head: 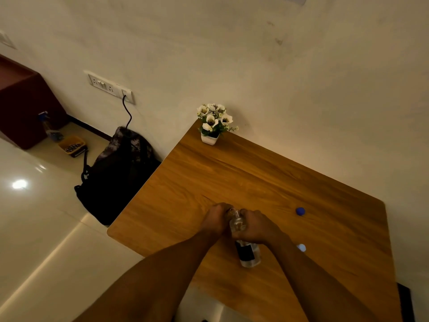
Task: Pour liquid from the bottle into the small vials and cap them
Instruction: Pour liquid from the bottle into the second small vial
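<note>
**Bottle tipped neck-first toward a hidden vial on a wooden table**

A person's right hand (pixel 256 226) wraps its curled fingers around the upper body of a clear bottle (pixel 247 251) with a dark label, holding it above the middle of the wooden table (pixel 232 177). The bottle lies tilted: its long axis runs from the base, nearest the camera, up and away to the neck, which points toward the far-left side and meets the left hand (pixel 217 218). That hand is closed into a fist right at the bottle's mouth; something small and glassy glints between the two hands, but whether it is a vial in the fist cannot be told.

To the right of the hands, well apart from them, a dark blue cap (pixel 300 211) rests on the table, and a pale blue cap (pixel 301 247) sits nearer the camera, just beside the right forearm. At the table's far corner, against the wall, stands a small white pot of white flowers (pixel 213 123). On the floor to the left, a dark backpack (pixel 116 175) leans by the wall under a switch panel (pixel 111 88).
</note>
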